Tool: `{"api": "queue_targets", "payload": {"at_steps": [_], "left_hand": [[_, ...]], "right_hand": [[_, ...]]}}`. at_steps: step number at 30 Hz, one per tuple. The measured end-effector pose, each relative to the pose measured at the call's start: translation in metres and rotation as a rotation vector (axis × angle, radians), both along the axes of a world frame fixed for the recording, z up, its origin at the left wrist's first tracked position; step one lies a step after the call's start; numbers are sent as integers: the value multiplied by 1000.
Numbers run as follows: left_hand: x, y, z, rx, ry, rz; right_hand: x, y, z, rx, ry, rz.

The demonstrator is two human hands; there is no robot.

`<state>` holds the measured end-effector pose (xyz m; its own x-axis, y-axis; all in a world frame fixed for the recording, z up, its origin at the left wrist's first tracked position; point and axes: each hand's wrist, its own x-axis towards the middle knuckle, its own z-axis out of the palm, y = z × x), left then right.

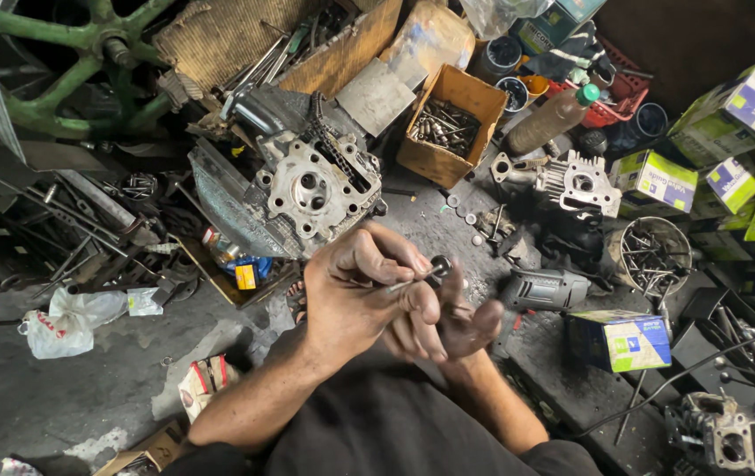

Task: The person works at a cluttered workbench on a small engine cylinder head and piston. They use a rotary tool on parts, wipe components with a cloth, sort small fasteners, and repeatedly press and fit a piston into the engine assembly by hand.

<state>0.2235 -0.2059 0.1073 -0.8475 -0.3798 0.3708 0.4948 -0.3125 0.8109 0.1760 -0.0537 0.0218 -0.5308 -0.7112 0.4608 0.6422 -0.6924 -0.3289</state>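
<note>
Metal engine valve (pixel 424 272) sits pinched in the left hand (pixel 362 300), its stem gripped by the fingers, its round head against the right hand (pixel 466 319), whose fingers curl loosely half open. Both hands hover just below the grey cylinder head (pixel 311 189), with a cardboard box of valves (pixel 448 123) up and right of it

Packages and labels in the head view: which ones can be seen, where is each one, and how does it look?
Stack of small boxes: far right, green and white with blue panels.
Single small box: right of the hands, same green, white and blue.
Open cardboard box: top centre, brown, full of metal parts.
Brown bottle: right of it, lying tilted, green cap.
White plastic bag: left on the floor, red print.
</note>
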Motion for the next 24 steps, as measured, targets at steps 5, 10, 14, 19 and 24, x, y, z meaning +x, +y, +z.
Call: {"api": "queue_targets", "payload": {"at_steps": [5,10,14,19,24], "left_hand": [[1,-3,-1,48,17,1],[2,-3,-5,81,19,-21],[2,-1,-9,188,0,-55],[0,-2,-11,161,-32,-42],[-1,-2,-11,239,-120,-101]], "right_hand": [[-17,13,-6,751,218,-569],[-26,13,-13,737,225,-650],[-32,12,-14,695,90,-602],[-34,18,-9,805,222,-611],[-28,27,-13,520,161,-345]]}}
